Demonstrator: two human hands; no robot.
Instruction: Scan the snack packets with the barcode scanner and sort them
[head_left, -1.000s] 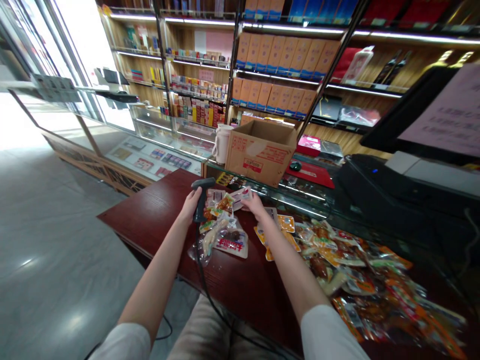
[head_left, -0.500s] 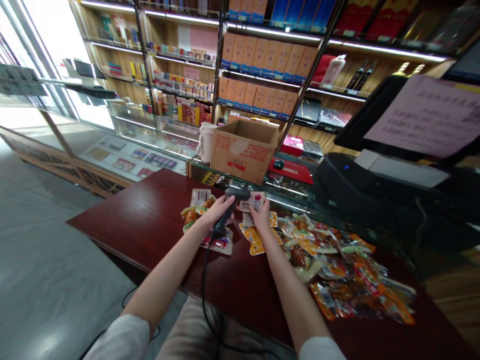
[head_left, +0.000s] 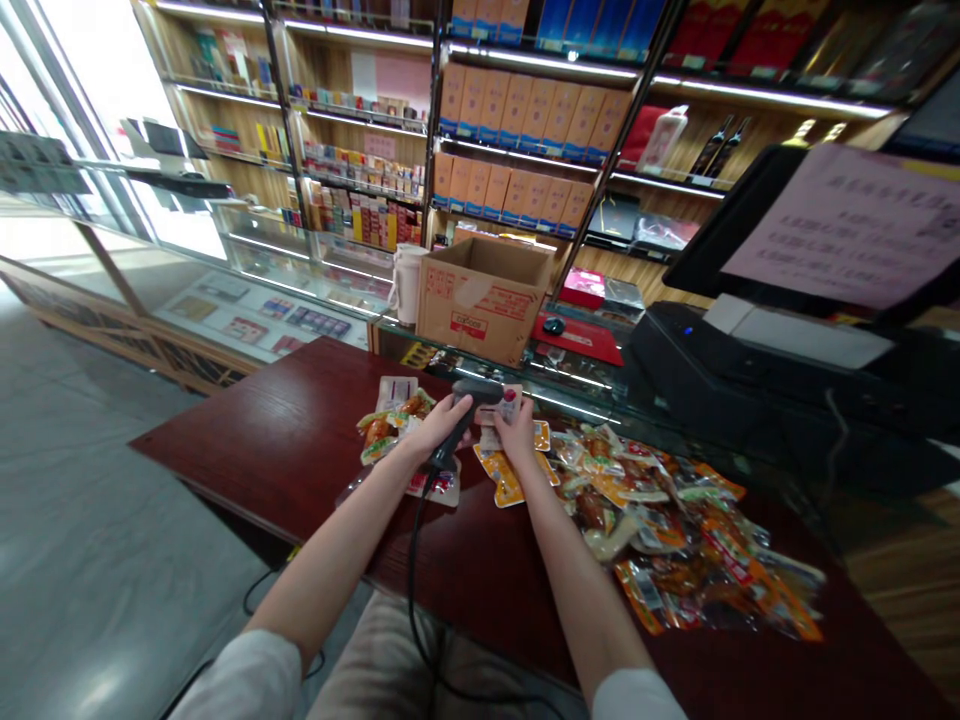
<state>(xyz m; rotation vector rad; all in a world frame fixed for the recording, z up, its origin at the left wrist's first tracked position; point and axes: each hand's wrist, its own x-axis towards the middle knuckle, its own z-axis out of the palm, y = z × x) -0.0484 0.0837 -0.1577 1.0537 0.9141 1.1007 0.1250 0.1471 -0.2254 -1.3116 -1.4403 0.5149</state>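
Observation:
My left hand (head_left: pixel 440 425) is wrapped round the handle of a black barcode scanner (head_left: pixel 478 391), its head pointing right and its cable hanging toward my lap. Pinched in my right hand (head_left: pixel 517 428) is a pale food packet (head_left: pixel 511 399) with a red mark, held upright close in front of the scanner head. Part of that packet is hidden by the scanner and my fingers. Under my right wrist lie orange packets (head_left: pixel 509 478). Several sealed food packets (head_left: pixel 382 432) lie left of my left hand, partly covered by it.
A large heap of shiny food packets (head_left: pixel 667 530) spreads over the right of the dark red table (head_left: pixel 285 430). An open cardboard box (head_left: pixel 480 305) and a white cup (head_left: pixel 407 285) stand behind on the glass counter. At right is a black screen with a pink paper (head_left: pixel 847 225).
The packet in my right hand has turned a little and sits slightly closer to the scanner head. My left hand keeps its grip on the scanner. The whole view has shifted slightly.

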